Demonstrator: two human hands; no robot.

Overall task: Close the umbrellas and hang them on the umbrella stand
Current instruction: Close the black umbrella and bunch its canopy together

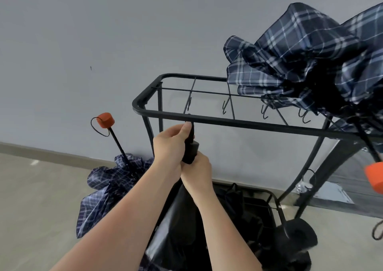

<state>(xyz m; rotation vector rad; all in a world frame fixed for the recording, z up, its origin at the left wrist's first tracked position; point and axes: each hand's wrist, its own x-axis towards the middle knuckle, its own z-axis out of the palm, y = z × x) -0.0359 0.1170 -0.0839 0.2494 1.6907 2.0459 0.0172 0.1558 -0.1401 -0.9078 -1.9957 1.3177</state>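
Note:
Both hands hold a folded black umbrella [178, 225] just below the front rail of the black metal umbrella stand [238, 123]. My left hand [170, 146] grips the top of its black handle [191, 150], thumb pressed near the strap by the rail. My right hand [198, 172] clasps the umbrella right under the handle. The canopy hangs down between my forearms. A blue plaid umbrella [306, 63] with an orange handle [374, 179] rests on the stand's right end, its canopy loosely collapsed.
Several wire hooks [264, 112] hang from the stand's inner bar. Another blue plaid umbrella [112, 185] with an orange handle [105, 120] lies on the floor at the left, by the grey wall. A black umbrella handle [300, 234] shows at the stand's lower right.

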